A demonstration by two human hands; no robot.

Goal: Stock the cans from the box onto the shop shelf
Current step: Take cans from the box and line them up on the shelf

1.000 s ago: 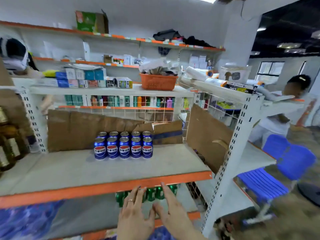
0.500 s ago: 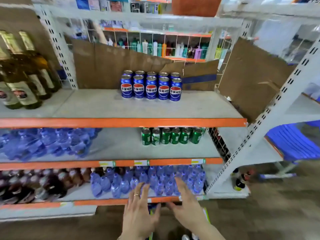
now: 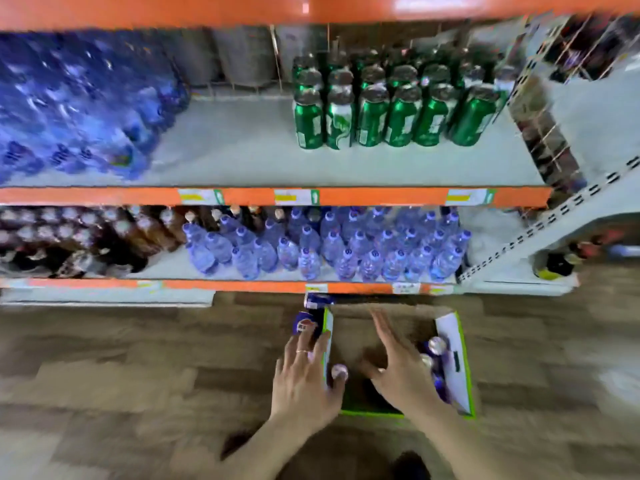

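Note:
An open cardboard box [image 3: 453, 362] with green-edged flaps stands on the wooden floor below the shelf unit. Blue cans [image 3: 434, 355] lie in its right side, and a blue can [image 3: 306, 323] shows at its left flap. My left hand [image 3: 304, 379] hovers with spread fingers over the box's left edge, holding nothing. My right hand [image 3: 398, 362] reaches flat into the box beside the right-hand cans, fingers straight. The image is blurred by motion.
Above the box, the lowest shelf [image 3: 242, 285] carries several blue water bottles [image 3: 329, 247] and dark bottles [image 3: 69, 237]. The shelf [image 3: 242, 157] above it holds green cans [image 3: 391, 109] at the right and wrapped blue bottle packs [image 3: 76, 98] at the left.
My view has dropped from the upper shelves with blue cans down to the floor. Both hands have gone down with it and now reach over the open box.

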